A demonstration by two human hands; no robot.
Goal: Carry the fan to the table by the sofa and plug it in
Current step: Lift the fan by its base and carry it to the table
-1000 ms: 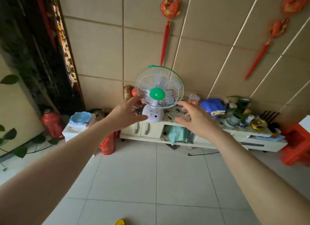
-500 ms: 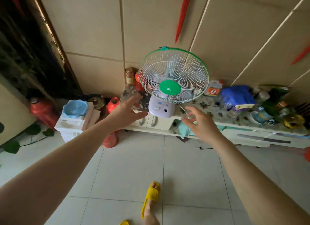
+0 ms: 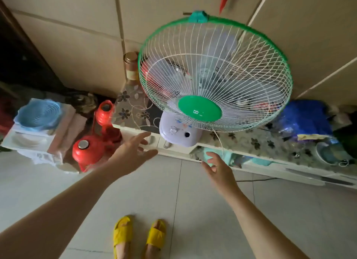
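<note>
Slippers point(image 3: 139, 237), yellow, pair, planted on pale floor tile point(image 3: 173, 200) at the bottom of the view; half a second ago only one foot showed, so the person has stepped in and squared up. Left hand point(image 3: 133, 154), fingers spread, empty, now just short of the cabinet edge, left of the fan base point(image 3: 178, 132). Right hand point(image 3: 218, 168), open, empty, below the cabinet edge beside a thin cord point(image 3: 219, 141) hanging from the fan. Fan point(image 3: 214, 75), green-rimmed cage, standing on the low cabinet point(image 3: 251, 142) at its front edge, far larger in frame than a second ago; pickup looks imminent, carrying not begun. Clearances: red flasks point(image 3: 90, 150) near the left hand, bottle point(image 3: 131, 67) just behind the cage, blue bag point(image 3: 305, 117) to its right. Floor behind the hands open for backing away.
</note>
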